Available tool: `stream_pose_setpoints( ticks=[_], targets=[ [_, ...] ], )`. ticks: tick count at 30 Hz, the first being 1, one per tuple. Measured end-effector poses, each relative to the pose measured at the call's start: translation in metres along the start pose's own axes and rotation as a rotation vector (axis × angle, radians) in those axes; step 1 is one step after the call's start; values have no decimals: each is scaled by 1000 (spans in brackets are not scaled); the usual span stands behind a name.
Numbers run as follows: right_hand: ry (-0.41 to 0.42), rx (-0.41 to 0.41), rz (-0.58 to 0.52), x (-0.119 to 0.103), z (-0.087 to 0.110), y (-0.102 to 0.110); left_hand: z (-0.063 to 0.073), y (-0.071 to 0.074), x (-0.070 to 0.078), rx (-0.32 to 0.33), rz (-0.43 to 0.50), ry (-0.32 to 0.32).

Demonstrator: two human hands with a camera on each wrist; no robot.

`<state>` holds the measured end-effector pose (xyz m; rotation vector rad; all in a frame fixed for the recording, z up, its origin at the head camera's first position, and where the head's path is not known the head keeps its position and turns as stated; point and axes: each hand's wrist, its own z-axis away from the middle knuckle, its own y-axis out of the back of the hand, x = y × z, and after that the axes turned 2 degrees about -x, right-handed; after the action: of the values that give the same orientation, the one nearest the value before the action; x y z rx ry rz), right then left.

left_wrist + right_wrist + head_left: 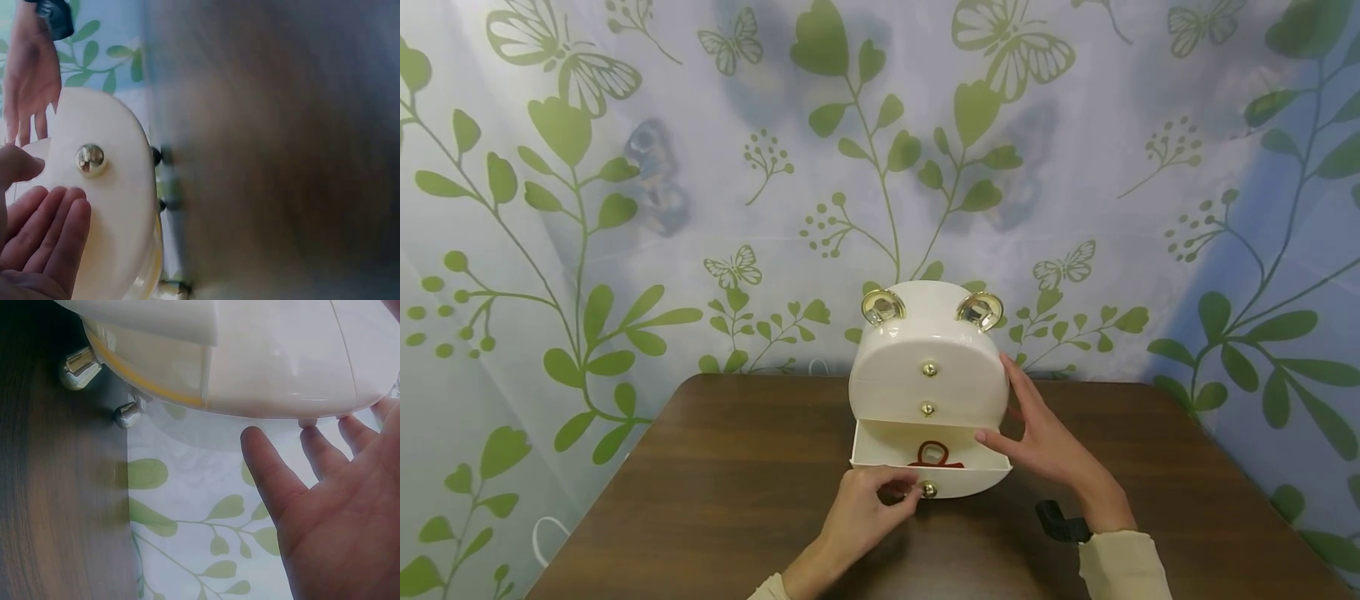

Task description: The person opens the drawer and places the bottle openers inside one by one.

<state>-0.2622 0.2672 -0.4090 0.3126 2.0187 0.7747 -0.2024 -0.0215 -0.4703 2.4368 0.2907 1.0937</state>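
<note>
A white rounded box [925,358] with gold ears and gold knobs stands on the table. Its bottom drawer [992,478] is pulled out, and a small dark-red loop-shaped item [934,452] lies inside. My left hand [868,504] is at the drawer's front, left of the gold knob [91,160]; in the left wrist view its fingers are nearly straight and apart from that knob. Along the box's right side is my right hand [1048,437], fingers spread, fingertips at the wall and thumb over the drawer's right edge. In the right wrist view no object is in this hand [350,506].
Brown wooden table [737,475] under the box. A pale curtain [700,208] printed with green leaves and butterflies hangs right behind it. Small shiny feet [81,369] lift the box off the table. A black band [1062,523] is on the right wrist.
</note>
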Motion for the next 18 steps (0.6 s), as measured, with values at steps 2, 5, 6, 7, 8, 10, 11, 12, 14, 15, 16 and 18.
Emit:
stream_pose_setpoints(
  ticks=[2, 5, 6, 7, 8, 10, 11, 12, 14, 15, 16, 18],
  targets=[
    [-2, 0, 2, 0, 0, 0, 1, -2, -2, 23, -11, -5],
    [-3, -1, 9, 0, 0, 0, 2, -4, -4, 33, 3, 1],
    [-5, -2, 11, 0, 0, 0, 2, -4, -4, 32, 8, 4],
    [-5, -2, 14, -1, 0, 0, 2, -5, -4, 30, 13, 5],
    [-5, -2, 16, -1, 0, 0, 2, -5, -4, 28, 17, 5],
    [-4, -2, 19, -1, 0, 0, 2, -6, -3, 22, 20, 4],
    [-5, -2, 20, -1, 0, 0, 1, -7, -2, 21, 21, 2],
    [-5, -2, 20, -1, 0, 0, 1, -8, -1, 19, 17, 4],
    [-5, -2, 18, -1, 0, 0, 1, -9, 0, 21, 4, 4],
    [-5, -2, 19, -1, 0, 0, 0, -10, 0, 22, -6, 5],
    [-5, -3, 19, -1, 1, 0, 0, -11, 1, 23, -17, 6],
    [-4, -2, 19, -1, 1, 0, -1, -11, 3, 23, -31, 8]
  ],
)
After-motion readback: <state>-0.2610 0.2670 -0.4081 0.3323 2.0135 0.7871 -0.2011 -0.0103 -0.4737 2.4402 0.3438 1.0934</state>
